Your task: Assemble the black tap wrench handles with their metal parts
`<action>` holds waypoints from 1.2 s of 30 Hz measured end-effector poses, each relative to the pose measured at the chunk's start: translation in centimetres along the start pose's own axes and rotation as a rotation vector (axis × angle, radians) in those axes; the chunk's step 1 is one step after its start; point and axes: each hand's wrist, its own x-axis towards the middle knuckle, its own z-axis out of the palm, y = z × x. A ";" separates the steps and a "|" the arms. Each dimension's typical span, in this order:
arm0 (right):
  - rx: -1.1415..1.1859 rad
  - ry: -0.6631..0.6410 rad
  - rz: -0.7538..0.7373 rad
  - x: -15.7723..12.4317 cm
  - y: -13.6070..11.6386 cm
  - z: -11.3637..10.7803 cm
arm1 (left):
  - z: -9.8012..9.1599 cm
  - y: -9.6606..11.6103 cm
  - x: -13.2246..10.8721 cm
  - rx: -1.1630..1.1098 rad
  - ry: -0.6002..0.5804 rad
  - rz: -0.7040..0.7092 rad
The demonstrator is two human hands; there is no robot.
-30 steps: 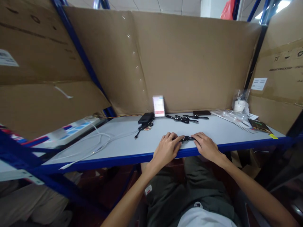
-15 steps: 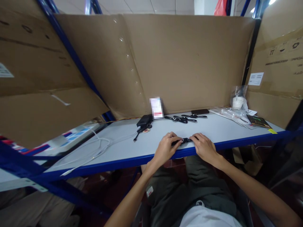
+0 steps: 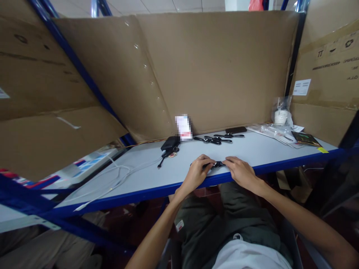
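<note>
A small black strap-like object (image 3: 217, 164) lies near the front edge of the pale grey shelf (image 3: 252, 151). My left hand (image 3: 196, 173) pinches its left end with curled fingers. My right hand (image 3: 240, 172) presses fingers on its right end. Both hands rest on the shelf surface just behind the blue front rail (image 3: 134, 194). Farther back lie several similar black strap pieces (image 3: 214, 139).
A black adapter (image 3: 170, 143) with white cables (image 3: 117, 175) sits to the left. A dark phone (image 3: 236, 130), a small card (image 3: 183, 127), plastic bags (image 3: 276, 130) and a dark booklet (image 3: 305, 139) lie at the back and right. Cardboard sheets (image 3: 218, 71) wall in the shelf.
The view has drifted a little, so the shelf sits slightly lower and left in the picture. Both hands stay on the black object, with only small finger shifts.
</note>
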 end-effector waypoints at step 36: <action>-0.217 -0.008 0.134 0.6 -0.9 -0.8 | -1.6 0.7 4.4 0.325 -0.208 -0.029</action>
